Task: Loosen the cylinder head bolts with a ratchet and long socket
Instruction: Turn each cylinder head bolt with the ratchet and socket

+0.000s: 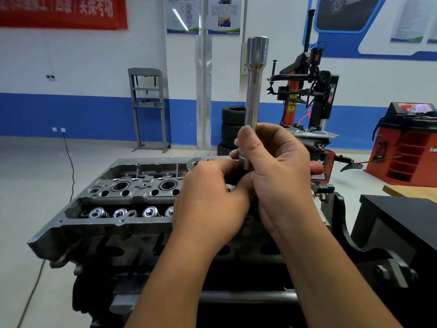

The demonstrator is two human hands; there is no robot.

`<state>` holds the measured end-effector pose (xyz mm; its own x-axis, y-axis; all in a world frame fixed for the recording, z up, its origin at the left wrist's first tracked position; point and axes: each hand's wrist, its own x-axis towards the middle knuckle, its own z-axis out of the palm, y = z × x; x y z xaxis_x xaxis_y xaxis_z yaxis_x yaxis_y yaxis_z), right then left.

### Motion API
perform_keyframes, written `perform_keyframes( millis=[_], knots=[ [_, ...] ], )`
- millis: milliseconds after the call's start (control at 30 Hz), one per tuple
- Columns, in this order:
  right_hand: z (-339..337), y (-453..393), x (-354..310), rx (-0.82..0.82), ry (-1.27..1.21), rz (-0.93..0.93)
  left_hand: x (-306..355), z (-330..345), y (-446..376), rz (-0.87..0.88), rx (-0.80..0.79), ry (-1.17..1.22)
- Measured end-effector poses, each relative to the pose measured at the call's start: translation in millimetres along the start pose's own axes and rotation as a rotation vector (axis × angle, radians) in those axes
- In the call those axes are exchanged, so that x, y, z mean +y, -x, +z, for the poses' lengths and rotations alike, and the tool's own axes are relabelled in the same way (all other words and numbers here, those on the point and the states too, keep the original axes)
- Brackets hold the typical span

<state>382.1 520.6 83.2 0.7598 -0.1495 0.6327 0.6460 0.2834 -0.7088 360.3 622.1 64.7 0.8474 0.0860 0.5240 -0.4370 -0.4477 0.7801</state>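
A long chrome socket (pixel 254 91) stands upright above the engine, wide end up. My right hand (pixel 276 176) grips its lower end, thumb curled over the shaft. My left hand (pixel 210 200) curls around something dark just below the socket's base, probably the ratchet head, mostly hidden between my hands. Beneath both hands lies the grey cylinder head (pixel 123 200) with open valve springs and spark plug wells. The bolts are hidden or too small to pick out.
The engine sits on a dark stand (pixel 369 247). A black bench (pixel 402 221) is to the right. Behind are stacked tyres (pixel 230 124), a tyre changer (pixel 309 95), a red wheel balancer (pixel 409 147), a grey press frame (pixel 149 107) and a floor cable (pixel 71 166).
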Motion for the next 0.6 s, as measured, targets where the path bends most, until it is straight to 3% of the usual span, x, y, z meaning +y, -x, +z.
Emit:
perform_keyframes(
  millis=[100, 200, 400, 600],
  knots=[
    [-0.3, -0.5, 0.3, -0.051, -0.030, 0.048, -0.4, -4.5, -1.6, 0.005, -0.065, 0.046],
    [0.7, -0.8, -1.2, -0.105, -0.031, 0.096, -2.0, -4.1, -2.0, -0.011, -0.008, 0.038],
    [-0.3, 0.8, -2.9, -0.018, -0.012, -0.010, -2.8, 1.6, -0.3, 0.001, 0.101, -0.104],
    [-0.5, -1.1, 0.1, 0.031, -0.062, 0.029, 0.7, -2.7, -2.0, 0.031, -0.079, -0.060]
  ],
)
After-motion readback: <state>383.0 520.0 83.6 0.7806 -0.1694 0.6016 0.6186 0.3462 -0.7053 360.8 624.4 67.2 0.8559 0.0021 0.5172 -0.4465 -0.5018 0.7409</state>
